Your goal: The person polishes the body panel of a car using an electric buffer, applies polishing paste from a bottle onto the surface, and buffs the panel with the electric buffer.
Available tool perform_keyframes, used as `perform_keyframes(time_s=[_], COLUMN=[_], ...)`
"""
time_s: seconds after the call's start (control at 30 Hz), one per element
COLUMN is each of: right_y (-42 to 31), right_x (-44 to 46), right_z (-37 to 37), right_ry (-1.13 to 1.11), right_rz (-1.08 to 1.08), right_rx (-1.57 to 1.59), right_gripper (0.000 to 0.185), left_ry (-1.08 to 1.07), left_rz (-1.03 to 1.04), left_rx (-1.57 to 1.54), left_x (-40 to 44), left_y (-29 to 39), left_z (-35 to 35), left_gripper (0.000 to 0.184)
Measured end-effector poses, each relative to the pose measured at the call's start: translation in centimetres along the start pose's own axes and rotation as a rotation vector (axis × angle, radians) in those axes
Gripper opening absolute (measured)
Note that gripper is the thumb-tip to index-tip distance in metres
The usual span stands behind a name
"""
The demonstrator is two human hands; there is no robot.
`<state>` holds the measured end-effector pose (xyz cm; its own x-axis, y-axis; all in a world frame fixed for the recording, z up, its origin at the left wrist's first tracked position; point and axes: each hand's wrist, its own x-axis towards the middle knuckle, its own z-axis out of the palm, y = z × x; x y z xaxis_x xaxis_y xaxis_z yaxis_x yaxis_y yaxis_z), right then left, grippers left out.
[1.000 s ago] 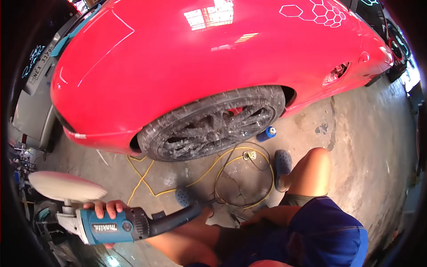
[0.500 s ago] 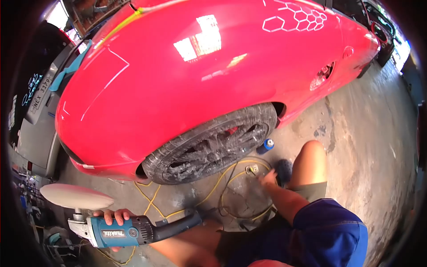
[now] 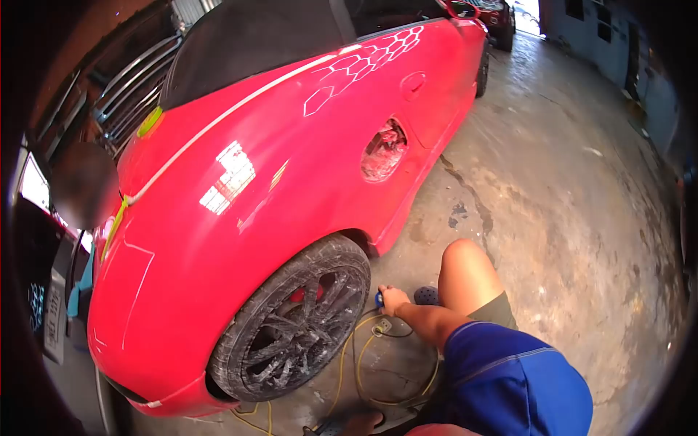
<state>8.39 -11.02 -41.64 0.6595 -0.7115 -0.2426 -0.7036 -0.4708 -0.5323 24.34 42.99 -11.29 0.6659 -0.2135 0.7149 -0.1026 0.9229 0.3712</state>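
My right hand (image 3: pixel 395 299) reaches down beside the rear of the wheel (image 3: pixel 298 320) of a red car (image 3: pixel 269 131). Its fingers are closed around a small blue can (image 3: pixel 379 299), mostly hidden by the hand. Just below the hand, a yellow extension cord (image 3: pixel 361 385) lies looped on the floor with an outlet box (image 3: pixel 381 328) on it. My left hand is outside the view, and so is the body of the Makita polisher.
A person (image 3: pixel 84 185) is at the far left, near a grey vehicle with a licence plate (image 3: pixel 54 320). My bent knee (image 3: pixel 469 269) and a clog (image 3: pixel 427 295) are right of the hand. Concrete floor (image 3: pixel 552 218) stretches to the right; another car (image 3: pixel 491 14) stands at the back.
The view has swung right and up along the car. My right hand has moved from the outlet box to the blue can and closed on it. The left hand and polisher have left the view.
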Motion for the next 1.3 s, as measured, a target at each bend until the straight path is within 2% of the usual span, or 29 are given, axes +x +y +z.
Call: perform_keyframes(time_s=[0.1, 0.17, 0.23, 0.3, 0.37, 0.43, 0.53, 0.63, 0.73, 0.83, 0.93, 0.97, 1.03, 1.13, 1.17, 1.23, 1.3], right_y=[-4.2, -9.1, -11.4, -15.8, -18.6, -20.4, -21.1, -21.6, -23.7, -26.6, -27.8, -27.8, -28.2, -30.4, -30.8, -31.8, -33.6], right_x=[-3.4, -9.3, -12.3, -13.9, -15.1, -17.0, -18.5, -18.4, -18.5, -19.8, -21.0, -21.9, -22.3, -21.5, -21.1, -20.3, -20.0], right_z=[-7.7, -15.6, -18.0, -18.3, -17.1, -17.2, -20.0, -25.4, -32.1, -38.7, -40.2, -39.9, -39.4, -41.9, -42.8, -42.4, -42.6], right_ry=[-0.074, 0.158, 0.626, 0.538, 0.041, -0.150, -0.171, -0.230, -0.088, 0.201, 0.229, 0.102, 0.039, 0.430, 0.592, 0.661, 0.599], right_rz=[-0.003, -0.115, -0.458, -0.653, -0.634, -0.827, -1.154, -1.114, -1.087, -1.088, -1.179, -1.238, -1.339, -1.264, -1.314, -1.384, -1.335], right_rx=[0.008, 0.152, 0.466, 0.781, 0.871, 0.729, 0.357, -0.023, -0.300, -0.429, -0.685, -0.829, -0.995, -0.902, -0.883, -1.039, -1.151], right_gripper=[0.073, 0.081, 0.083, 0.082, 0.084, 0.084, 0.085, 0.086, 0.084, 0.076, 0.072, 0.063, 0.052, 0.039, 0.036, 0.033, 0.029], left_ry=[-0.014, -0.035, -0.048, -0.054, -0.070, -0.104, -0.121, -0.116, -0.127, -0.129, -0.138, -0.142, -0.150, -0.149, -0.147, -0.158, -0.167], left_rz=[-0.036, -0.066, -0.079, -0.096, -0.093, -0.093, -0.106, -0.116, -0.106, -0.113, -0.118, -0.119, -0.114, -0.110, -0.110, -0.107, -0.099], left_rx=[-0.044, -0.071, -0.093, -0.115, -0.134, -0.140, -0.146, -0.147, -0.146, -0.149, -0.151, -0.147, -0.145, -0.139, -0.136, -0.127, -0.118], left_x=[0.4, 1.3, 1.8, 2.0, 1.8, 1.9, 1.8, 2.2, 2.4, 2.6, 3.0, 3.1, 3.2, 3.0, 3.0, 3.2, 3.1], left_y=[-1.7, -2.5, -3.0, -3.6, -3.8, -3.8, -3.5, -3.1, -2.6, -2.5, -2.4, -2.2, -2.1, -1.7, -1.5, -1.0, -0.1], left_z=[-0.3, -0.4, -0.5, -0.3, -0.2, -0.1, -0.6, -1.0, -1.5, -2.1, -2.4, -2.5, -2.8, -3.3, -3.5, -3.8, -4.4], left_gripper=[0.113, 0.113, 0.113, 0.113, 0.112, 0.112, 0.112, 0.112, 0.112, 0.112, 0.111, 0.111, 0.111, 0.111, 0.111, 0.111, 0.111])
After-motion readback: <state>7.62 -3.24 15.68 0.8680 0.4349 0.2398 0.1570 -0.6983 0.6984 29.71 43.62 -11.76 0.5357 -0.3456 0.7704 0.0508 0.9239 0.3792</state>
